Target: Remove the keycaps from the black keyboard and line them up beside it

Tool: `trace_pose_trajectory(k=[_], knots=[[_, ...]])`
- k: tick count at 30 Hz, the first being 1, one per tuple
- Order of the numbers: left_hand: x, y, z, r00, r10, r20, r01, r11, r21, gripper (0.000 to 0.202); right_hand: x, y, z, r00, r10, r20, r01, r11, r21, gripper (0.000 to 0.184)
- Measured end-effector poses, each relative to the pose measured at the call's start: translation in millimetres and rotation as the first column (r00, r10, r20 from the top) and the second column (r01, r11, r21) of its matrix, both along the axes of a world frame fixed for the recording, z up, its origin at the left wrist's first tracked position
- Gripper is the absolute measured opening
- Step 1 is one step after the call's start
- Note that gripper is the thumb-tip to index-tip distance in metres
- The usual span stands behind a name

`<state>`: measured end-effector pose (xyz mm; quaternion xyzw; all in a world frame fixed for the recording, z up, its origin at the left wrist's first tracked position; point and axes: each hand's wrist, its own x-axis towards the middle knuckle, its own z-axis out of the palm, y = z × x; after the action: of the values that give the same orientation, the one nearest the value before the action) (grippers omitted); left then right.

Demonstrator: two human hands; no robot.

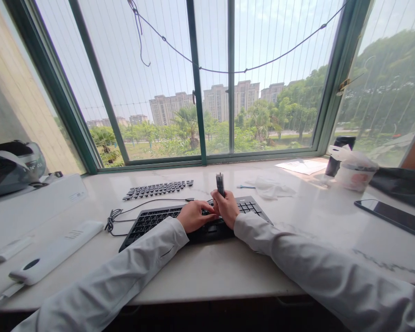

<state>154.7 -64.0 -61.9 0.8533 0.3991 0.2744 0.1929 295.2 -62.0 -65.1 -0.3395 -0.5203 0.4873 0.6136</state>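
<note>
A black keyboard (pixel 159 220) lies on the white tabletop, its left block bared of keycaps. My right hand (pixel 227 207) is closed around a dark, narrow handheld tool (pixel 220 183), which stands upright with its squared top end above the fist. The lower end of this tool is hidden by my fingers. From the left, my left hand (pixel 198 215) reaches over the keys, thumb and fingertips drawn together against the right hand; anything between them is hidden. Behind the keyboard, loose black keycaps (pixel 158 189) are laid out in rows.
A black cable (pixel 115 221) is coiled left of the keyboard. White power strip (pixel 58 251) and helmet (pixel 14 163) are at left. A small blue tool (pixel 246 186), clear plastic bag (pixel 275 188), papers (pixel 300 166), bagged cup (pixel 356 173) and phone (pixel 394 216) are at right.
</note>
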Motion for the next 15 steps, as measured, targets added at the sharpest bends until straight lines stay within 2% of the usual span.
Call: trace_pose_trajectory(k=[5, 10, 15], knots=[[0, -2, 1.9, 1.0, 0.011, -0.004, -0.011, 1.0, 0.005, 0.027, 0, -1, 6.5, 0.997, 0.031, -0.074, -0.035, 0.998, -0.048, 0.035], [0, -5, 5.8, 0.999, 0.014, -0.032, -0.014, 1.0, 0.021, 0.025, 18, 9, 20.0, 0.973, 0.095, -0.21, -0.129, 0.98, -0.152, 0.04], [1, -7, 8.1, 0.999, 0.023, -0.036, -0.022, 1.0, 0.013, 0.021, 29, 15, 24.0, 0.956, 0.158, -0.246, -0.213, 0.952, -0.219, 0.045]])
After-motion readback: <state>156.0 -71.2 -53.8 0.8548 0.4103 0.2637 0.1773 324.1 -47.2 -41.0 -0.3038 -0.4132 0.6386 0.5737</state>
